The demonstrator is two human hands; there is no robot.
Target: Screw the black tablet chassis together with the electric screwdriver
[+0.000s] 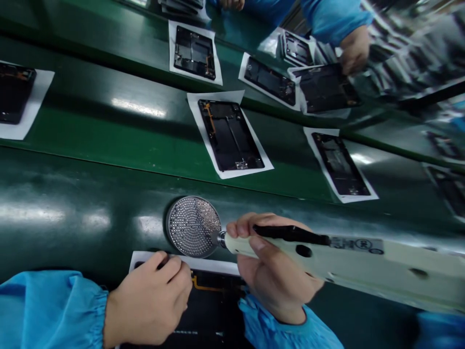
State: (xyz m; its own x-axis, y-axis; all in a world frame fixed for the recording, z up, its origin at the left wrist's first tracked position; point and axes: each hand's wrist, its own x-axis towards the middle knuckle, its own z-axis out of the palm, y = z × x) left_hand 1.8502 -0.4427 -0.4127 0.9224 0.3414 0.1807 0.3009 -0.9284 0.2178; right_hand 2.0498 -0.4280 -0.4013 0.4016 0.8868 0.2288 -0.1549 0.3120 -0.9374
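Your right hand [276, 271] wraps tight round pale electric screwdriver [363, 266]. Tool lies long across view, tip pointing left, right at edge of round metal mesh dish [192, 226]. Your left hand [147, 303] curled on near edge of black phone frame [214, 310]; cannot tell if gripping. Frame sits on white paper [185, 263], under both hands. Dish just past paper, nearer right hand. Green worktop [72, 179] open left of dish.

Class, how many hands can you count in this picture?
4: the left hand over a white paper sheet, the right hand around a cream electric screwdriver, and two more across the green belt: one on a phone frame, one at the top edge. Others may be out of view.
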